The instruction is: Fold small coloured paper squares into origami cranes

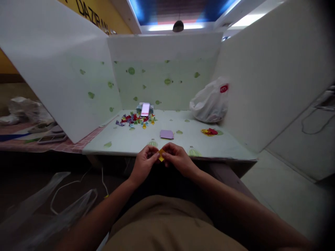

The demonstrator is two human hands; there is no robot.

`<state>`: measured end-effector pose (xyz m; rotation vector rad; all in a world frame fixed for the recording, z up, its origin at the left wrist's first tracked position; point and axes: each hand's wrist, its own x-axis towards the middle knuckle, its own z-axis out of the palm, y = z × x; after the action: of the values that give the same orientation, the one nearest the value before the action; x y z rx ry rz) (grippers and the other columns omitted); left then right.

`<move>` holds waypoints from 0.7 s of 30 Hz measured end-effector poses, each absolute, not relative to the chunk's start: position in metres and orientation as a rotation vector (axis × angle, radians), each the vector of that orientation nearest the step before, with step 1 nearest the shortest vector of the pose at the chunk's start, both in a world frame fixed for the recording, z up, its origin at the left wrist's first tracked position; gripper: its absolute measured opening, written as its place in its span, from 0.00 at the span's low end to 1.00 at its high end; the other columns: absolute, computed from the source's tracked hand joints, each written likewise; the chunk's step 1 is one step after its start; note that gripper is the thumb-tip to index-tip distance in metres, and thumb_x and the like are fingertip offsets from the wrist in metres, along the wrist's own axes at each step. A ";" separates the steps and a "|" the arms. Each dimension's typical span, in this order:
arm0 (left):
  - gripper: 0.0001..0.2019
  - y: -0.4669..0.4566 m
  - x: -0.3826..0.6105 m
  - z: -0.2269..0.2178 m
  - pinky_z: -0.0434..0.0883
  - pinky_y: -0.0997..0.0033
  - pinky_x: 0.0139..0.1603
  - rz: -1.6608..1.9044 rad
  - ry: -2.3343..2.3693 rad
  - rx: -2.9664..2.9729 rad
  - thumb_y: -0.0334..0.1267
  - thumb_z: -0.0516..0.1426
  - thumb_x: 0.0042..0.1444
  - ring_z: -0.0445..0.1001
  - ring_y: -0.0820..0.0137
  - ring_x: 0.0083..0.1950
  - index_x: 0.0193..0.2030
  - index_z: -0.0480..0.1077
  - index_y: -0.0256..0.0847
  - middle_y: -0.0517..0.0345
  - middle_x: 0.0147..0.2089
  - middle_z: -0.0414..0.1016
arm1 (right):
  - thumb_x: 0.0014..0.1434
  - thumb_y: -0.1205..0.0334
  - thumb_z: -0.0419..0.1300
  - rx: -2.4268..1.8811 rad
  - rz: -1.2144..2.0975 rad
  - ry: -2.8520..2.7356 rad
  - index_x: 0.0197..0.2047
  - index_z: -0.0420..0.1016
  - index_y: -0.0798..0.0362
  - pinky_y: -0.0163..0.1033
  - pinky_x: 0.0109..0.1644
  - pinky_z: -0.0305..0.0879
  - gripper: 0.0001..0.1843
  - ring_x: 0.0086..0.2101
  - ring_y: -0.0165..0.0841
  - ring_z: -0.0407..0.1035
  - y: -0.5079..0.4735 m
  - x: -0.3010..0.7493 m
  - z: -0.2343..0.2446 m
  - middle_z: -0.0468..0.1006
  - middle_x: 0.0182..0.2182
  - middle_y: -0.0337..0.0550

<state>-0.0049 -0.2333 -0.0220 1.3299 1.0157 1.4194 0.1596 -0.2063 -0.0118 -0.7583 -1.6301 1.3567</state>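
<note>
A small folded piece of yellow origami paper (161, 156) is pinched between my two hands, just off the table's front edge. My left hand (145, 161) grips its left side with thumb and fingers, and my right hand (179, 157) grips its right side. Some of the paper is hidden behind my thumbs. Straight beyond my hands lies a stack of square purple paper (166, 134), with a yellow edge showing under it. Farther back on the left is a pile of small folded paper pieces (134, 119) in red, purple, green, yellow and blue.
A lit phone (145, 109) leans upright behind the pile. To the right are red and yellow paper pieces (209, 131) and a full white plastic bag (210, 101). White panels (167, 48) enclose the table (125, 144) on three sides. Clear plastic (60, 209) hangs at lower left.
</note>
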 end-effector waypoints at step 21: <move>0.15 -0.212 -0.034 -0.041 0.72 0.76 0.35 1.512 0.968 1.087 0.39 0.66 0.51 0.75 0.76 0.30 0.40 0.66 0.39 0.63 0.32 0.75 | 0.57 0.54 0.64 -0.750 1.396 -1.760 0.42 0.67 0.52 0.32 0.24 0.60 0.14 0.19 0.26 0.67 -0.161 0.123 -0.016 0.72 0.22 0.31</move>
<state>-0.0338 -0.2116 -0.0412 1.0874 0.9679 1.5116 0.1226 -0.1608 -0.0163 -0.7503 -1.7597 1.3961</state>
